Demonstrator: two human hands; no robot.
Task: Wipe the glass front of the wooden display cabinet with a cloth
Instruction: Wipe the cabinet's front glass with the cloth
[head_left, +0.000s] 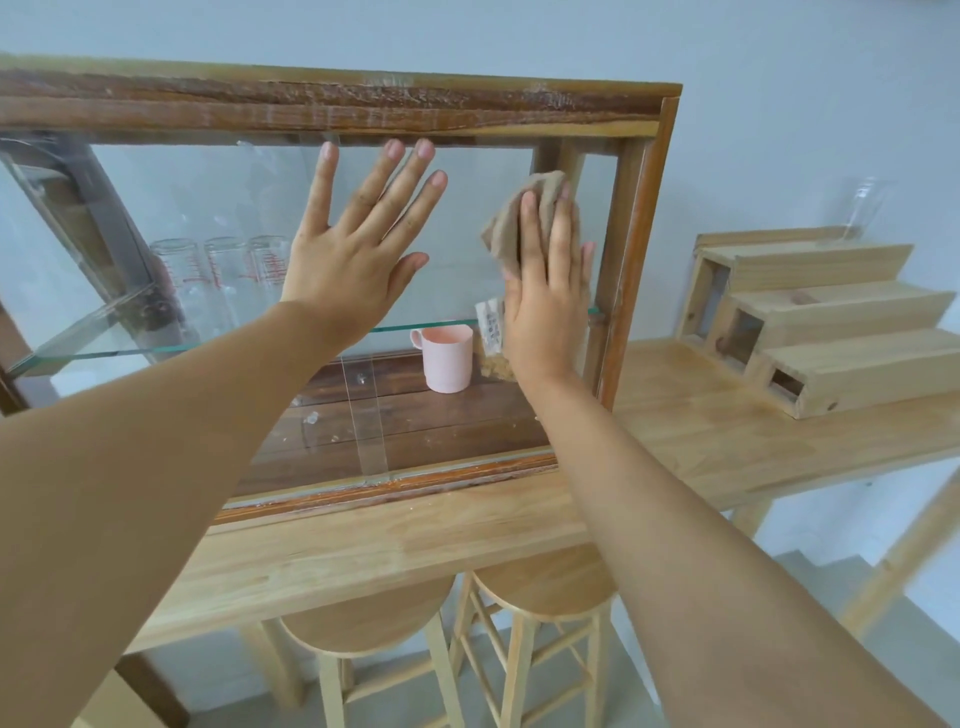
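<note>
The wooden display cabinet (332, 106) stands on a light wooden counter, its glass front (218, 197) facing me. My left hand (358, 244) lies flat on the glass near the top middle, fingers spread, holding nothing. My right hand (548, 291) presses a beige cloth (519, 218) flat against the right end of the glass, close to the cabinet's right post. The cloth sticks out above and to the left of the fingers.
Inside the cabinet, upturned glasses (223, 270) stand on a glass shelf, with a pink mug (447, 358) and a small packet (491, 332) below. A stepped wooden stand (821, 322) sits on the counter (701, 431) at right. Two wooden stools (540, 587) stand underneath.
</note>
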